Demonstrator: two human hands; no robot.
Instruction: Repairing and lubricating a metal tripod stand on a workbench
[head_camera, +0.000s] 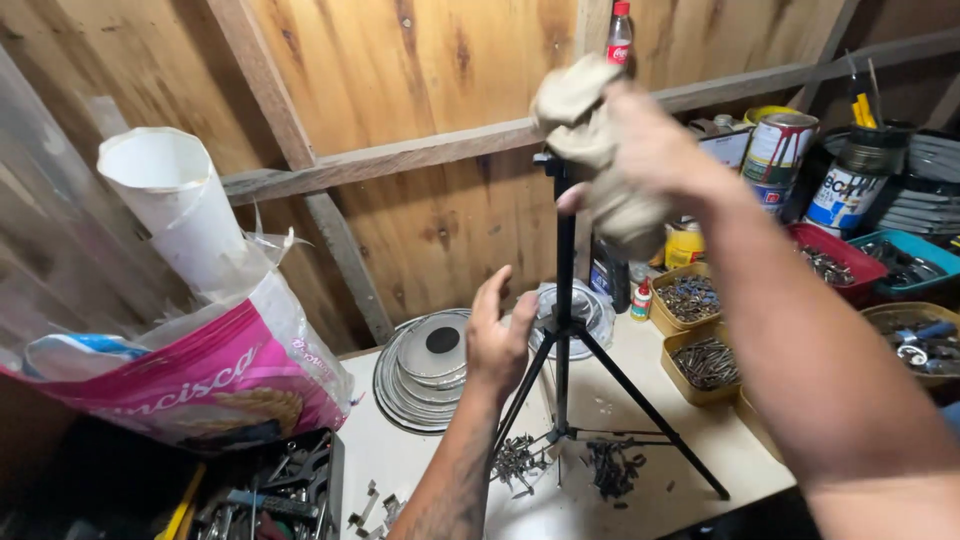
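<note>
Far left: a white rolled sheet stands in a pink and clear plastic bag; below it a dark tray of tools sits at the table's edge.
Table: a pale worktop with a stack of round metal lids and two heaps of dark screws.
Left hand: raised with palm turned toward the pole, fingers spread and loosely curved, gripping nothing; it sits just beside the lower part of the black tripod stand, near the joint where the legs branch.
Tripod stand: upright on the worktop, three legs splayed among the screws, its top partly hidden behind the cloth.
Right hand: fingers pressed together around a crumpled beige cloth, which bulges out above and below the fist; the cloth meets the top of the pole.
Right side: paint cans on a ledge, yellow trays of screws, a red tray and a blue one.
</note>
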